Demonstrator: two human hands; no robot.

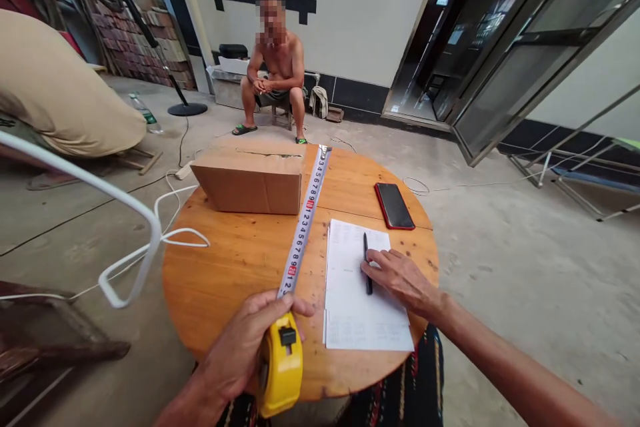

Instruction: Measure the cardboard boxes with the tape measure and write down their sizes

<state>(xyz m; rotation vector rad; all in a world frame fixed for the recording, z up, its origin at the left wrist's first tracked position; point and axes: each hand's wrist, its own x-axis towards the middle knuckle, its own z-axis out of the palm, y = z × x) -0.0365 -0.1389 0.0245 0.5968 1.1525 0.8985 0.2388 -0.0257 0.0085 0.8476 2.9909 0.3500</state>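
My left hand (250, 330) is closed around a yellow tape measure (284, 373) at the front of the round wooden table (240, 267). Its blade (305, 227) is drawn out, running away from me over the tabletop, with the far end just beyond the right side of a closed cardboard box (250, 190). My right hand (397, 275) rests over a stack of white paper sheets (350, 327), fingers bent and closed on a black pen (369, 285) that lies along the page. Print on the sheets is too faint to read.
A phone (395, 205) in a red case lies at the table's right. A white bent tube frame (150, 233) stands close on the left. Farther off are a seated person (280, 67), a fan base (187, 109), a plastic bottle (145, 113) and an open door (530, 67).
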